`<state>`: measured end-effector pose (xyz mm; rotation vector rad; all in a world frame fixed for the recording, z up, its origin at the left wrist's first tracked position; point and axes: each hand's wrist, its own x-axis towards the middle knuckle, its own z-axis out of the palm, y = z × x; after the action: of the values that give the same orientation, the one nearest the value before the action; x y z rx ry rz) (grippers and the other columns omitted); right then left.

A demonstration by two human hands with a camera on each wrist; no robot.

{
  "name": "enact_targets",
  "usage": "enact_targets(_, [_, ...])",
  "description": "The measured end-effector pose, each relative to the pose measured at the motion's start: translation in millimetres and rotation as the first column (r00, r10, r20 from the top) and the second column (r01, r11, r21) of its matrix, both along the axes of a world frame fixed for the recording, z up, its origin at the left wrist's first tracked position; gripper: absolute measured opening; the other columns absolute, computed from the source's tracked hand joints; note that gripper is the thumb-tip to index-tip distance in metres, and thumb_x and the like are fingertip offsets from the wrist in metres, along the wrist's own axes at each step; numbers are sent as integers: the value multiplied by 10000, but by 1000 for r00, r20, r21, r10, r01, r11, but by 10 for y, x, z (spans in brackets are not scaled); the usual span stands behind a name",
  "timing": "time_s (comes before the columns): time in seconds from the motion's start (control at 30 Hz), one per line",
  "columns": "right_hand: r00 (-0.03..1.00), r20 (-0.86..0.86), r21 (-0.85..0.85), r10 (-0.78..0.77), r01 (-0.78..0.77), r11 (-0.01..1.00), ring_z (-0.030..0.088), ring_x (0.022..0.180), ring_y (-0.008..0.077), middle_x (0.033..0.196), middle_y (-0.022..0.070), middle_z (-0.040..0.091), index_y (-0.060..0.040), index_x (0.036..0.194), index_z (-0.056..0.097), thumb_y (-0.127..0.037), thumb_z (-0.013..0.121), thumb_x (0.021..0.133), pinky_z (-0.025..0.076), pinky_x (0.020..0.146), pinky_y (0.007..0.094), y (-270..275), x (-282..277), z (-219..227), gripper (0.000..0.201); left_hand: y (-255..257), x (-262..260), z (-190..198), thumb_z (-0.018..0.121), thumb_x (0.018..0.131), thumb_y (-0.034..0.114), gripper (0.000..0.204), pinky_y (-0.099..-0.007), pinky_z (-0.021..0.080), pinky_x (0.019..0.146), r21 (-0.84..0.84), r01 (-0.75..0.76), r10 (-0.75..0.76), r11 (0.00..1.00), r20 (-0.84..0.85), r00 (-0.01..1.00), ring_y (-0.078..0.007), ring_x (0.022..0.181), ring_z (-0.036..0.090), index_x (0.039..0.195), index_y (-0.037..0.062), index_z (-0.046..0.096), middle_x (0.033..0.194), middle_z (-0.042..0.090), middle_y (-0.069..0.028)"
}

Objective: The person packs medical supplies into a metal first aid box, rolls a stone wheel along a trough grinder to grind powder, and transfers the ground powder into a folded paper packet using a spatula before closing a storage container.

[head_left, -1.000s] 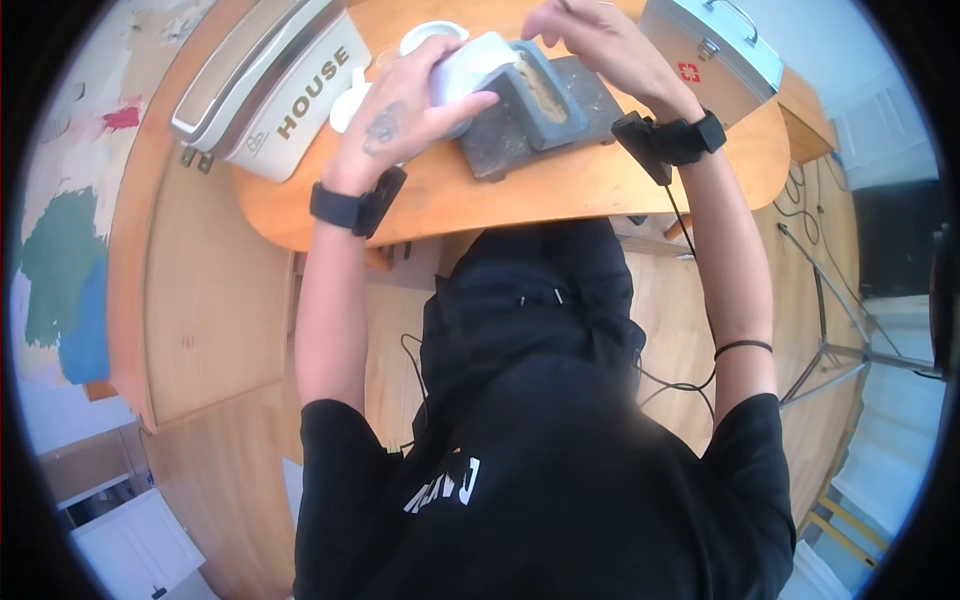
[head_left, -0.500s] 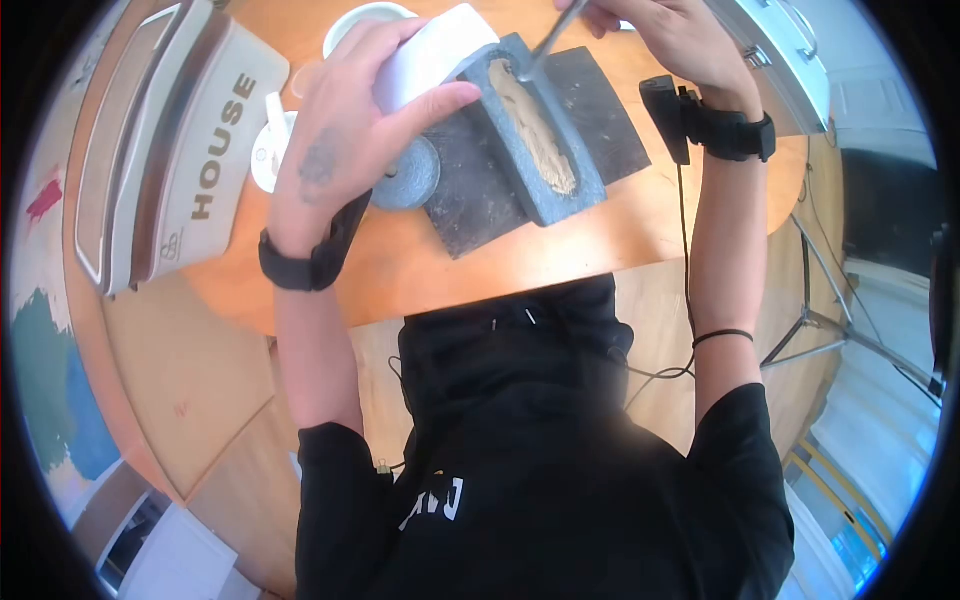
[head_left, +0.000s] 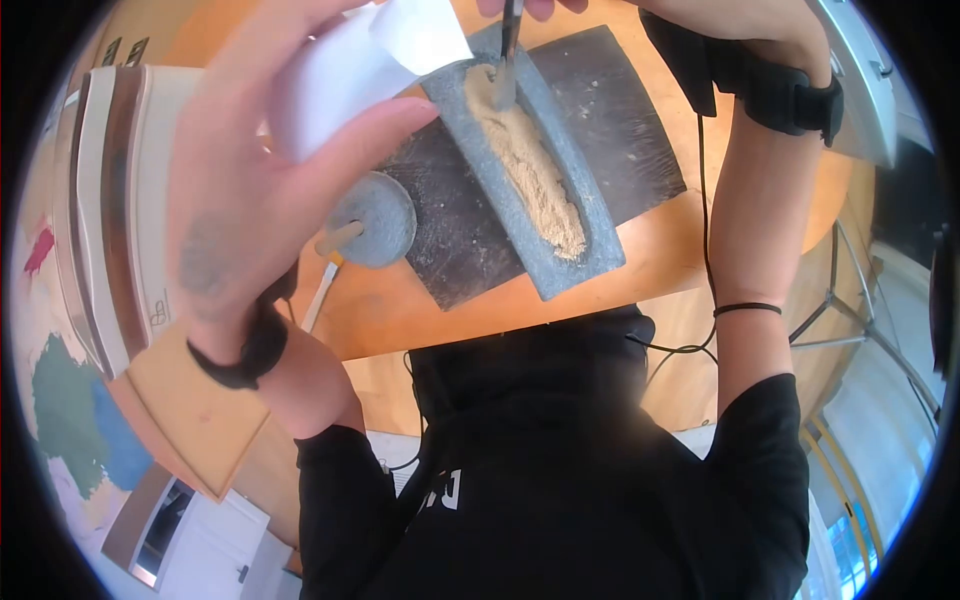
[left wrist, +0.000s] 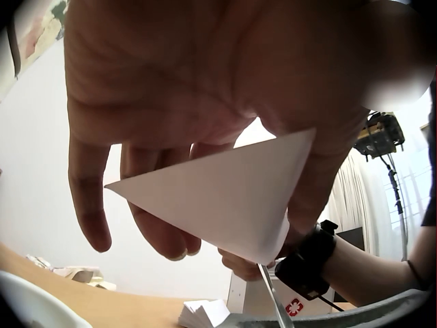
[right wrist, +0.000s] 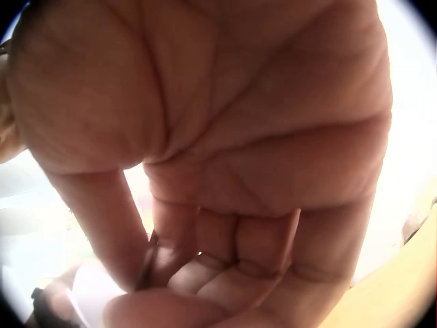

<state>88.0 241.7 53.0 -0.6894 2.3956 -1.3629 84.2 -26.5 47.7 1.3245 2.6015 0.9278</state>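
Observation:
My left hand [head_left: 240, 180] holds a folded white paper packet [left wrist: 212, 191], thumb along its near side, beside the far end of a grey stone trough [head_left: 565, 278]. Tan powder [head_left: 530, 165] lies along the trough's hollow. From the top edge of the head view, my right hand [right wrist: 225, 137] pinches a slim metal tool [head_left: 508, 50] between thumb and fingers; its broad lower end dips into the powder at the far end. Most of the right hand is cut off in the head view. The trough sits on a dark slab [head_left: 620, 110].
Left of the slab lies a round stone wheel [head_left: 390, 210] with a wooden handle [head_left: 345, 238], and near it a flat brush [head_left: 322, 295]. A cream case [head_left: 165, 200] stands at left, a metal box [head_left: 865, 90] at right. The left wrist view shows a white bowl [left wrist: 34, 307] and white papers [left wrist: 205, 313].
The head view has shifted closer to the table. The metal tool has come down to the powder at the trough's far end. My left hand keeps the paper packet near that end.

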Motion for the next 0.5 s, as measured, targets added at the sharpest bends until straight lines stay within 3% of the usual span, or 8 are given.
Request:
enact_targets(0.07, [996,-73,91,-49,56,994,580,646,91,687,10,644,-2,879,720,-213,629,956,456,603,254,2,-9,-75,242,-17,-52,85,752,814,33,493,-308,445,962,-17,5,-3,1000,85,996,-171,1081,596,1276,4,581,1157,628,-65])
enact_targets(0.2, [989,-145,36,-43,48,998,582,613,112,660,33,639,-5,813,690,-231,647,936,458,583,276,10,-21,-100,261,-72,-279,250,749,833,43,492,-324,445,986,-33,36,-33,999,85,996,-180,1130,599,1282,1,553,1221,625,-80])
enact_targets(0.27, [979,-55,321,-196,203,925,565,568,132,640,51,626,-11,762,658,-238,658,924,455,557,295,-87,29,69,279,-76,-363,341,748,839,50,492,-321,443,985,-95,37,-26,995,116,993,-179,1124,599,1284,6,542,1215,624,-79])
enact_targets(0.3, [980,-51,319,-194,200,926,565,568,132,640,51,626,-11,762,658,-238,658,924,455,557,295,-109,79,51,279,-72,-377,368,748,846,56,493,-318,441,984,-151,43,-20,988,151,988,-178,1117,599,1286,10,531,1210,624,-77])
enact_targets(0.37, [919,-351,277,-177,283,918,528,526,140,600,56,591,-15,743,642,-238,682,911,439,526,291,-126,144,-28,282,-30,-377,371,737,853,38,402,-310,433,984,-142,42,-9,989,222,975,-184,1127,590,1197,19,530,1221,607,-89])
enact_targets(0.43, [962,-221,235,-158,210,949,505,518,132,583,46,570,-17,737,634,-228,689,909,424,516,284,-57,11,-127,278,-28,-357,328,729,816,-25,352,-311,422,985,45,28,-42,999,351,935,-188,1113,578,1091,30,516,1228,588,-101])
enact_targets(0.47, [988,-91,176,-124,138,975,482,511,123,567,35,550,-18,732,626,-218,697,908,409,506,276,-30,-31,-161,275,-18,-348,318,729,816,-25,352,-311,422,985,51,32,-48,998,349,936,-188,1113,578,1091,30,516,1228,588,-101])
enact_targets(0.5, [987,-96,181,-125,141,973,482,511,123,567,35,550,-18,732,626,-218,697,908,409,506,276,-18,-16,-186,275,-4,-334,309,725,789,-54,343,-316,416,989,25,63,-68,998,332,941,-189,1105,573,1038,33,506,1219,580,-102])
